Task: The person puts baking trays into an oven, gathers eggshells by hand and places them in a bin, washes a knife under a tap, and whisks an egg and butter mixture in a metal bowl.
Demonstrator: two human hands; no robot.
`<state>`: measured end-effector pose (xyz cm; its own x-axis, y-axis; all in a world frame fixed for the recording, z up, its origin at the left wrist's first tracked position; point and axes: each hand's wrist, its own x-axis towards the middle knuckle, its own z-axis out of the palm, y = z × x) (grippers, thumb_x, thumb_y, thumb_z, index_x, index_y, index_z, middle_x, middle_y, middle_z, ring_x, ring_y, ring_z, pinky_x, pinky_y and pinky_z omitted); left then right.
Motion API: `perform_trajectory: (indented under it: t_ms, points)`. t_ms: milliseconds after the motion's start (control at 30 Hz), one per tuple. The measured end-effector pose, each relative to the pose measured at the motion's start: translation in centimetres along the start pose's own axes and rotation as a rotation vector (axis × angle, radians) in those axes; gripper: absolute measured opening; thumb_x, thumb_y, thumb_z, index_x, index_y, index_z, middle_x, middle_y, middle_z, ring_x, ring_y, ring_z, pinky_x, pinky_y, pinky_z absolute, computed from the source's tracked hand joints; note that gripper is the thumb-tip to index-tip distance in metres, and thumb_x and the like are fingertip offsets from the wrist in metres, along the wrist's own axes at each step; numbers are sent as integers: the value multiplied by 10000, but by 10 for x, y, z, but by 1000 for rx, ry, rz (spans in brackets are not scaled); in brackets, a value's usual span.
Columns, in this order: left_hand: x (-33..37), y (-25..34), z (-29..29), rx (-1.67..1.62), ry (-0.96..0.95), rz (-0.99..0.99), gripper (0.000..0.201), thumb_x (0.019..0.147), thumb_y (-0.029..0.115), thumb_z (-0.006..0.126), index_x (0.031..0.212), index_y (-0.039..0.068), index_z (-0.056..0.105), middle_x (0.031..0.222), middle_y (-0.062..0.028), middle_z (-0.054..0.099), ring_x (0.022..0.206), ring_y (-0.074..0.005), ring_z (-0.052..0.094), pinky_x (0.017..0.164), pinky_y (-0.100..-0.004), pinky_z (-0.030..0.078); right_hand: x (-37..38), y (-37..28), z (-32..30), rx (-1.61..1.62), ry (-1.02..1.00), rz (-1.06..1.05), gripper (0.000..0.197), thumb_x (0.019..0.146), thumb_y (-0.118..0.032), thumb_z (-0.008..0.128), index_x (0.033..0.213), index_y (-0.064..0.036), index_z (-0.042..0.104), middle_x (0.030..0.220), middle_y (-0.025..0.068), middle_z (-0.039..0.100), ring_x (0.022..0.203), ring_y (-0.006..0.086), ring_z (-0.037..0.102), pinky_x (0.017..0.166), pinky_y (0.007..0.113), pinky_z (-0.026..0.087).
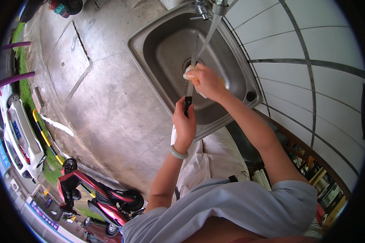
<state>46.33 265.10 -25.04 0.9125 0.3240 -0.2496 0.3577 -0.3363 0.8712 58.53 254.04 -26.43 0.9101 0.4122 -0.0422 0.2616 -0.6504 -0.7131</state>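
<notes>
We have the knife over the sink, blade pointing away toward the tap, and the wiping looks under way rather than finished. Our left hand is closed around the dark handle; our right hand is curled tight on a whitish cloth, pressed to the blade partway along. Beyond it the blade's far end lies bare, near the running water. We can't tell which stretches are already clean, nor whether any suds remain. We judge that wiping and rinsing are left; the knife isn't set down yet.
</notes>
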Motion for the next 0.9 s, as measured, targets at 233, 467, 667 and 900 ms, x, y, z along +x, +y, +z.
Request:
perform_trajectory:
  t_ms: [233, 467, 667, 900]
  points:
    - [-33, 6, -15, 10, -33, -115, 313, 829, 44, 588, 1123, -29, 510, 800, -171, 608, 675, -245, 596, 619, -318, 470, 45, 44, -1, -89, 71, -20, 132, 745, -93, 579, 851, -98, 658, 849, 129, 603, 799, 314, 589, 716, 406, 472]
    - [-43, -5, -24, 35, -43, -95, 293, 837, 48, 578, 1108, -35, 503, 812, -178, 606, 684, -273, 592, 628, -322, 471, 81, 73, -10, 73, 145, 224, 161, 787, -231, 595, 842, -92, 652, 825, 175, 595, 753, 347, 574, 664, 400, 456]
    - [-27, 8, -29, 16, -64, -173, 275, 848, 44, 558, 1097, -45, 480, 831, -183, 591, 704, -283, 583, 614, -332, 463, 68, 49, -36, 1040, 15, 551, 343, 830, -237, 605, 1028, 42, 577, 905, 92, 639, 746, 169, 629, 652, 299, 505]
    - [0, -2, -16, 21, -24, -65, 312, 823, 43, 576, 1102, -31, 459, 781, -160, 580, 662, -262, 578, 603, -341, 456, 51, 30, -48, 1867, -227, 608, 395, 808, -365, 620, 1024, -40, 560, 925, 86, 623, 804, 205, 628, 678, 310, 530]
